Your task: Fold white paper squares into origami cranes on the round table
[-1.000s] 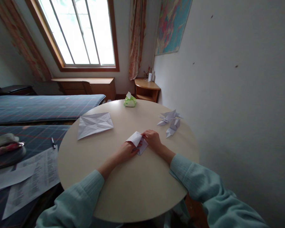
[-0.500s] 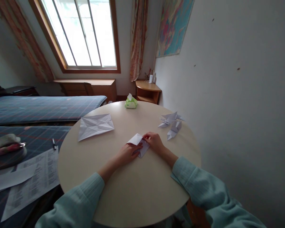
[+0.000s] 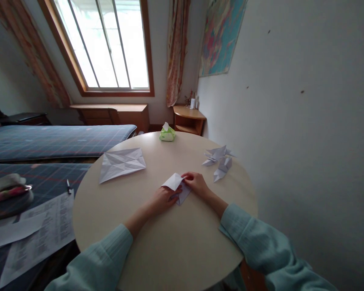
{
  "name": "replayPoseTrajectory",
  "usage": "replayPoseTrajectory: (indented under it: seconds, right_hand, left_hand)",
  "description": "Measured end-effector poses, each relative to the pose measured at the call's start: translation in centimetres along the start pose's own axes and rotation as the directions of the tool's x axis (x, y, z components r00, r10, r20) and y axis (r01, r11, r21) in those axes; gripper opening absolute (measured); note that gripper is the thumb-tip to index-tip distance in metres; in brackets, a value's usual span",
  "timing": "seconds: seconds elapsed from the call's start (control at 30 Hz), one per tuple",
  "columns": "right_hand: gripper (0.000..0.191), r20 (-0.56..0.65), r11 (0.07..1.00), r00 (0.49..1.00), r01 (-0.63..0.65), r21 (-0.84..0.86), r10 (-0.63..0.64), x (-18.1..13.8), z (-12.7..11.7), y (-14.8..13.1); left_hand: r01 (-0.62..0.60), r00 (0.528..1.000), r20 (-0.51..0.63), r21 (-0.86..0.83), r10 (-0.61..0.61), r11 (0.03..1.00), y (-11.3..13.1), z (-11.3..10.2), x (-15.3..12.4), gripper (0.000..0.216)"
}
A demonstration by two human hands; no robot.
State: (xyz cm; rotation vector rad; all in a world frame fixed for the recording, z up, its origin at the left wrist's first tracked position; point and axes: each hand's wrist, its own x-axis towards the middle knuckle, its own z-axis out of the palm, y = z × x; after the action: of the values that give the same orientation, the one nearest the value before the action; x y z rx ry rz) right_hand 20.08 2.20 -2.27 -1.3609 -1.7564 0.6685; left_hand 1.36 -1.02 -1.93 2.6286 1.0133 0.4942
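Note:
A small folded sheet of white paper (image 3: 173, 181) lies near the middle of the round table, with one flap raised. My left hand (image 3: 166, 198) rests on it from the left, its fingers reaching under the flap and partly hidden by it. At the paper's right upper edge, my right hand (image 3: 196, 182) pinches the flap's corner between thumb and fingers. Farther right sit several folded paper figures (image 3: 222, 169), apart from my hands. A creased white sheet (image 3: 123, 163) is spread out at the table's left.
A green tissue pack (image 3: 167, 134) stands at the far edge of the round table (image 3: 157, 250). Beds (image 3: 60, 139) flank the table on the left, with printed sheets (image 3: 42, 238), a pen (image 3: 68, 186) and a pouch (image 3: 9, 194) on the nearer one. A wall (image 3: 306, 161) rises at the right.
The whole view has shifted slightly, so things appear a little lower. My hands keep nearly the same hold on the folded paper.

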Motion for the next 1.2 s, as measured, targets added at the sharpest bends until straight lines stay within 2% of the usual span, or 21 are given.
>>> replayPoseTrajectory:
  seconds: [0.23, 0.43, 0.6, 0.73, 0.83, 0.93, 1.0, 1.1, 1.2]
  right_hand:
    - [0.016, -0.047, 1.000, 0.999, -0.012, 0.002, 0.012, 0.1, 0.5, 0.3]
    - [0.007, -0.112, 0.998, 0.993, -0.040, 0.043, 0.044, 0.0, 0.7, 0.3]
    - [0.010, -0.109, 0.998, 0.994, -0.019, 0.064, 0.025, 0.1, 0.5, 0.5]
    - [0.008, -0.086, 1.000, 0.996, 0.006, 0.014, -0.005, 0.2, 0.2, 0.5]
    - [0.013, -0.038, 0.995, 0.999, 0.028, -0.092, -0.031, 0.1, 0.0, 0.3]
    - [0.015, -0.033, 0.955, 0.992, 0.108, -0.278, -0.121, -0.2, -0.1, -0.4]
    - [0.017, -0.033, 0.885, 0.966, 0.222, -0.409, -0.257, -0.6, -0.1, -0.9]
    - [0.022, 0.076, 0.753, 0.899, 0.406, -0.518, -0.432, -0.9, 0.0, -1.4]
    - [0.015, 0.209, 0.662, 0.858, 0.499, -0.560, -0.470, -1.0, 0.2, -1.5]
  left_hand:
    - [0.008, 1.000, -0.017, -0.031, -0.008, 1.000, -0.3, 0.2, 0.1, 0.035]
    - [0.003, 0.999, -0.032, -0.087, -0.006, 0.996, -0.3, 0.3, 0.0, 0.036]
    - [-0.002, 0.999, -0.034, -0.085, 0.000, 0.996, -0.4, 0.3, 0.0, 0.036]
    - [-0.011, 1.000, -0.027, -0.059, 0.009, 0.998, -0.7, 0.6, 0.1, 0.036]
    - [-0.024, 0.999, -0.030, -0.039, 0.023, 0.999, -0.7, 0.6, 0.1, 0.034]
    - [-0.031, 0.999, -0.021, -0.017, 0.031, 0.999, -0.5, 0.4, 0.2, 0.035]
    - [-0.040, 0.999, -0.025, -0.011, 0.040, 0.999, -0.3, 0.3, 0.2, 0.034]
    - [-0.055, 0.998, -0.037, -0.018, 0.054, 0.998, -0.2, 0.2, 0.3, 0.033]
    - [-0.060, 0.997, -0.052, -0.022, 0.058, 0.998, -0.2, 0.3, 0.3, 0.036]
